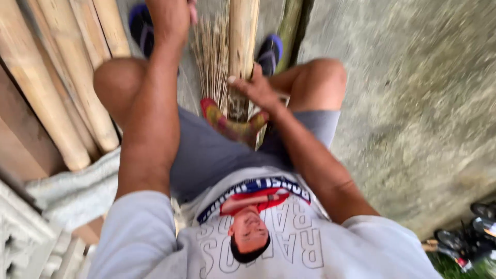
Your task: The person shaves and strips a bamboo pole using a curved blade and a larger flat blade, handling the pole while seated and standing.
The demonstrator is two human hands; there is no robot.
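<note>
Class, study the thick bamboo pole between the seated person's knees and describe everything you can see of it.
The bamboo pole is thick, round and pale tan, with a smooth skin. It stands nearly upright between the knees, its far end cut off by the top edge of the picture. The right hand grips it near the lower end, which looks dark and rough. A bundle of thin sticks lies close along its left side, and a red and yellow cloth sits under its base.

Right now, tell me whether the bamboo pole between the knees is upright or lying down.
Cannot tell: the bamboo pole runs away between the knees, right hand resting on it, thin sticks beside it.
</note>
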